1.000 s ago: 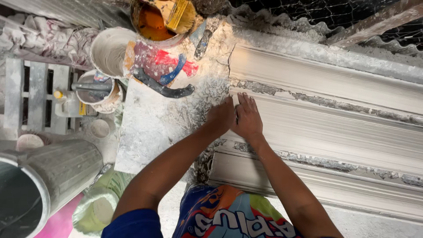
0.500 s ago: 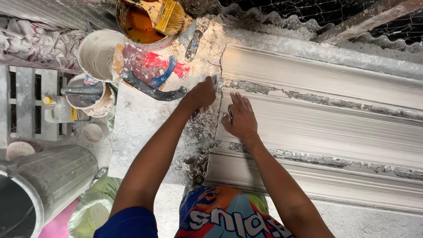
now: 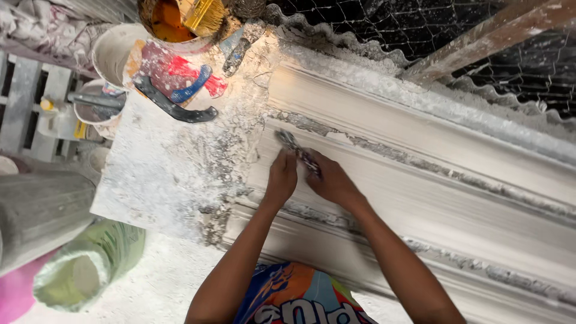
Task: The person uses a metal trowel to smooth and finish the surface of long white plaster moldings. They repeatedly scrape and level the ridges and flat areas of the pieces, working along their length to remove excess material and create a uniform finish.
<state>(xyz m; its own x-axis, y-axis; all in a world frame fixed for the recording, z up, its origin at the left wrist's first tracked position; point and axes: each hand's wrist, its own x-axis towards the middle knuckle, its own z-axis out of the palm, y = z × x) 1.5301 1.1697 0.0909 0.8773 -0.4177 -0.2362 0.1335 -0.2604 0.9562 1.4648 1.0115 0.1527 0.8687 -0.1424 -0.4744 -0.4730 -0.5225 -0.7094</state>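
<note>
Nearest the camera, a bright printed shirt (image 3: pixel 300 297) is showing at the bottom edge, and both forearms are reaching up from it over a long white plaster moulding (image 3: pixel 432 198) lying across the bench (image 3: pixel 150 180). The left hand (image 3: pixel 282 177) and right hand (image 3: pixel 330 180) are meeting over the moulding's middle band, both closing on a small, plaster-caked tool (image 3: pixel 297 150), probably a narrow blade; its tip is pointing up and left toward the moulding's end, seemingly so that the two hands can be steadying it against the profile. The right hand is grasping the handle end, while the left is pinching the tool beside it with curled fingers. To the lower left, a green sack (image 3: pixel 90 264) is lying on its side on the dusty floor, its mouth showing white powder, next to a grey drum (image 3: pixel 42 210). Farther off, on the bench's far corner, a black-handled tool (image 3: pixel 174 108) and a blue one (image 3: pixel 192 87) are resting on a red sheet (image 3: pixel 174 72), within easy reach. Beyond them a white bucket (image 3: pixel 114 51) is standing, its contents unclear, and a smaller tub (image 3: pixel 96 108) is holding a tool handle. Farthest, a pot (image 3: pixel 174 21) is holding orange liquid with a brush (image 3: pixel 204 15) leaning in it, by wire mesh (image 3: pixel 420 30).
</note>
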